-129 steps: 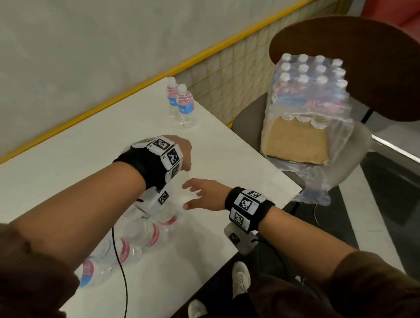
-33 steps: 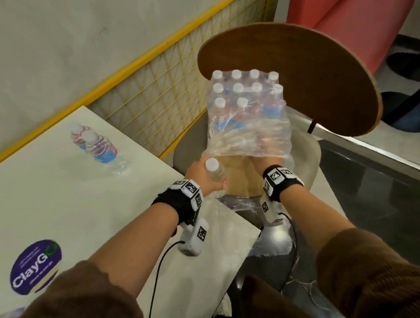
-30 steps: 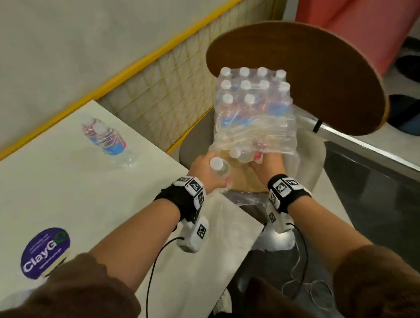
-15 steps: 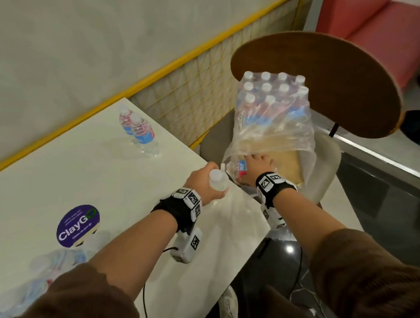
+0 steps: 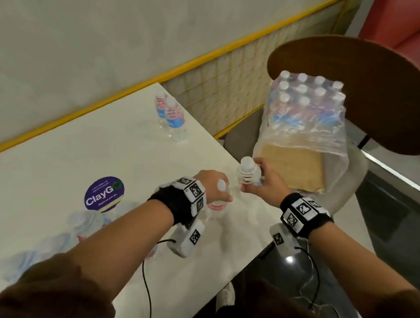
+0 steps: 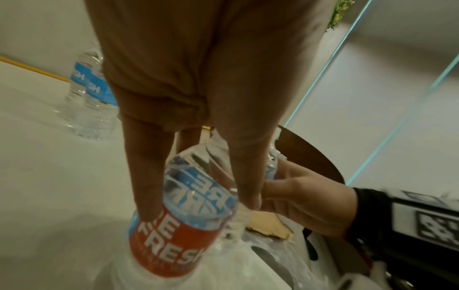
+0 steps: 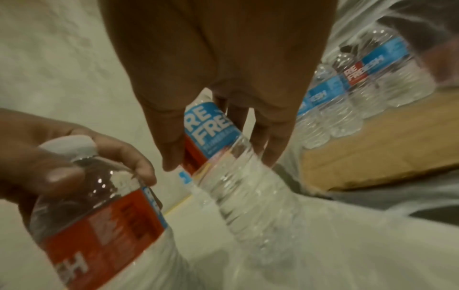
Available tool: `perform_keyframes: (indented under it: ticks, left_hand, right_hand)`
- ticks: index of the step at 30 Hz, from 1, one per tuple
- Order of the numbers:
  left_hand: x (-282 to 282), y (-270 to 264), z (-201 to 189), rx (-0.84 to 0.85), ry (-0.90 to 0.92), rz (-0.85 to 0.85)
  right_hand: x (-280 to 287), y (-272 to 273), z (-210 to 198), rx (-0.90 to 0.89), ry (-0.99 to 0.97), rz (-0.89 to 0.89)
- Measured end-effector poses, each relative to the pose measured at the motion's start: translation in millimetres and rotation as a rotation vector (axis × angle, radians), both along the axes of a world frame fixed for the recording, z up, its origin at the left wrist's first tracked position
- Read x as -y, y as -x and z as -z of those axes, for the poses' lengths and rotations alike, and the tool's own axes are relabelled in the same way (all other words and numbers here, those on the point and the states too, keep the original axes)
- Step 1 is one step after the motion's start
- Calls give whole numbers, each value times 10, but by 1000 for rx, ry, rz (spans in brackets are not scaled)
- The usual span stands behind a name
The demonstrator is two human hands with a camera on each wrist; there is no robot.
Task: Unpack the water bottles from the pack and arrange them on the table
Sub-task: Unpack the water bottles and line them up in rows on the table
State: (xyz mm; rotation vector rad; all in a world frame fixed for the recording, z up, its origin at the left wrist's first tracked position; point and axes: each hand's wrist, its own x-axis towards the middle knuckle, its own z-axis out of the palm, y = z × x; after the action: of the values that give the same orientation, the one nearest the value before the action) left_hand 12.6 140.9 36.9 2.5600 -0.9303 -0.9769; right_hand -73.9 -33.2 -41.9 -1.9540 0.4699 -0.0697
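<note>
My left hand (image 5: 213,192) grips a clear water bottle (image 5: 221,184) with a red and blue label (image 6: 188,215) just over the white table (image 5: 58,166) near its right edge. Close beside it, my right hand (image 5: 258,178) holds a second bottle (image 5: 248,169) by its upper body (image 7: 216,141), white cap up, at the table's edge. I cannot tell whether either bottle touches the tabletop. The torn shrink-wrapped pack (image 5: 306,110), with several bottles on a cardboard tray, stands on the chair to the right.
Two bottles (image 5: 171,117) stand upright at the table's far right corner. Several more lie blurred at the near left (image 5: 85,221), by a purple round sticker (image 5: 103,192). The wooden chair back (image 5: 370,89) rises behind the pack, and a yellow-trimmed wall borders the table.
Both hands have come back from the pack on the chair to the table's right edge, each carrying a bottle. The view has swung left toward the table.
</note>
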Motion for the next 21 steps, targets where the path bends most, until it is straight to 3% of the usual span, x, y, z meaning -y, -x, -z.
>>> perform_keyframes:
  ticks: [3,6,11,15,18,20,21]
  left_hand:
    - [-235,207,-42,-24,-87,83]
    - [-445,251,-64,14,-223,157]
    - [-796,182,-112,127,-356,139]
    - [-1106,73,-268,135,-291,45]
    - [-1475,-12,-658,175,-107,-98]
    - [-1820,-108,-871,172,-23,-216]
    - [-2015,-162,-929,161,-15,-274]
  right_hand:
    - [-323,37,-17,-17,-117,-95]
    - [-688,32,107,-70,-96,-168]
    - [-1205,-58,133,-79,-93,-202]
    - [-1419,-132,18,-102,-34,-214]
    - [-1418,-106,-68,-376,243,-270]
    - [-1450,-21,-171,-626,415,-419]
    - [-1498,26,-199,-706,411,-516]
